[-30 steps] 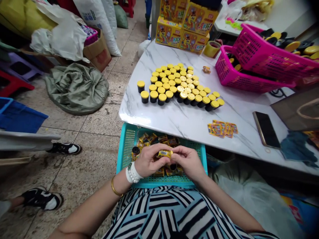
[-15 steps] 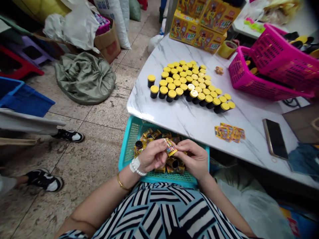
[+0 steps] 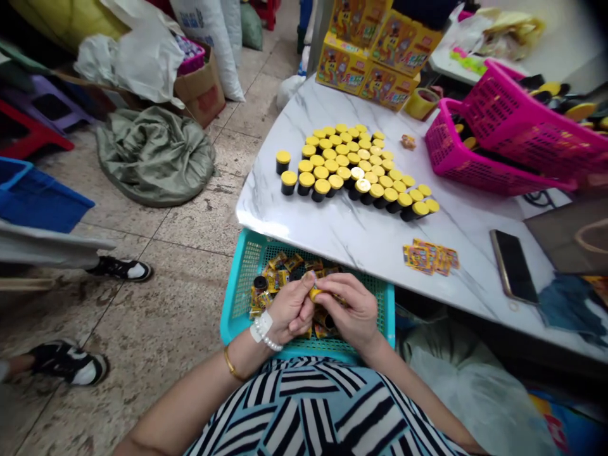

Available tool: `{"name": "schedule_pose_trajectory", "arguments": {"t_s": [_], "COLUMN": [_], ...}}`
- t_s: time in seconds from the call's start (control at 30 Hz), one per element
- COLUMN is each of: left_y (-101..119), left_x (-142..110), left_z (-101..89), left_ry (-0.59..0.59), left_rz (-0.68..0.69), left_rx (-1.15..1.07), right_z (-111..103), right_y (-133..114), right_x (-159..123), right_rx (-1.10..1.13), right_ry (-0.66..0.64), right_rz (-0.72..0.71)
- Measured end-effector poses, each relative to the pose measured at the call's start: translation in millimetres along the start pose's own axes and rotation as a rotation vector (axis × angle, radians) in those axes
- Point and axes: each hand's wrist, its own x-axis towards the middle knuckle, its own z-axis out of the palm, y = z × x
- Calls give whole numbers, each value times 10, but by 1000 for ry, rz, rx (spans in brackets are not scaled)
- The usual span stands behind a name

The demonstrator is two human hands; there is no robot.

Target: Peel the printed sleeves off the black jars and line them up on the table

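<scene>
Over a teal basket on my lap, my left hand and my right hand meet, both pinched on one small yellow-wrapped piece. The basket holds several similar yellow and dark wrapped pieces and a small black cup. On the marble table beyond stands a packed cluster of black cups with yellow lids. A small stack of printed cards lies nearer my right side.
Pink baskets sit at the table's right, yellow cartons and a tape roll at its back, a phone at its right front. On the floor lie a green bag and a blue crate. Another person's shoes are at left.
The wrapped piece, held up and tilted between my fingers half a second ago, has been brought down closer into both hands. The camera shifted slightly.
</scene>
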Motion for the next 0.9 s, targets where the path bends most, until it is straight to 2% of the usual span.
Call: {"name": "schedule_pose_trajectory", "arguments": {"t_s": [0.1,0.2,0.27,0.33,0.4,0.47,0.57,0.67,0.77,0.83,0.9], "left_y": [-31,-27,-9,15,50,100,204,314,382,383,357], "left_x": [-66,-84,-79,-84,-91,-78,-8,62,56,26,7], "left_z": [-41,-92,-101,-78,-40,-7,20,66,180,289,393], "left_ry": [-2,79,130,183,211,198,177,238,353,333,229], "left_rz": [-42,-32,23,137,219,248,388,621,853,857,744], "left_rx": [-14,39,196,377,522,658,969,1309,1386,1299,1143], "right_z": [10,-100,-321,-654,-1013,-1295,-1489,-1473,-1297,-1076,-795], "right_y": [-32,-5,73,202,378,569,770,780,601,405,188], "right_x": [-27,-9,25,67,120,179,251,291,300,292,285], "right_rx": [24,-14,-166,-430,-723,-879,-929,-944,-890,-768,-589], "right_ry": [-30,-52,11,207,402,395,324,336,417,464,436], "right_rz": [-7,-51,-99,-95,-17,50,88,76,4,-57,-78]}}
